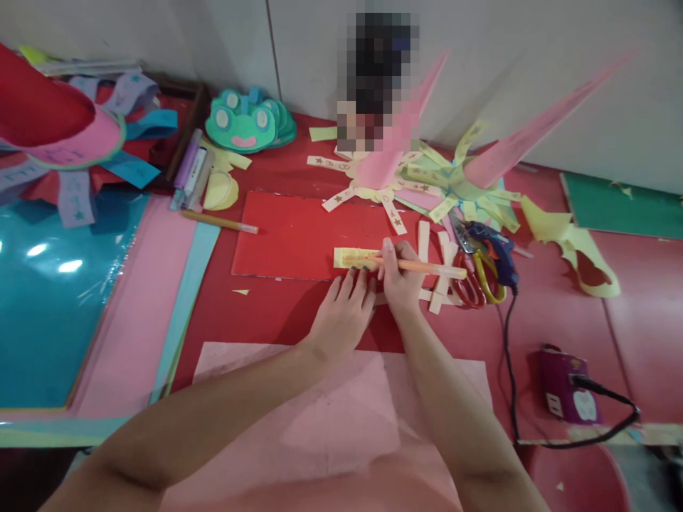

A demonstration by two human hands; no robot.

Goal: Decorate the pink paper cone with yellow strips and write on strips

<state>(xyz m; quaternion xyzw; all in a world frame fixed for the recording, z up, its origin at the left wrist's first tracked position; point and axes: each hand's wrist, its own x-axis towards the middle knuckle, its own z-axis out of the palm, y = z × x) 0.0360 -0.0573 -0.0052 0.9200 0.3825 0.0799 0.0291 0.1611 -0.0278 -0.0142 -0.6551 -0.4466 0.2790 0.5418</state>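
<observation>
My right hand (403,281) is closed around an orange pen (435,269), its tip resting on a small yellow paper strip (342,257). Fine marks cover part of that strip, too small to read. My left hand (344,309) lies flat, fingers stretched out, with the fingertips at the strip's lower edge. Under the strip is a red board (285,238). Several pale paper strips (423,242) lie just right of my right hand, beside red-handled scissors (469,290) and yellow-handled scissors (496,281).
A blue glue gun (494,249) trails its cord to a purple power box (568,387). Pink paper cones (501,160) stand at the back near green frog cutouts (242,124). Coloured sheets (128,299) are stacked left. A pink sheet (320,419) lies in front of me; a bin (581,480) stands below right.
</observation>
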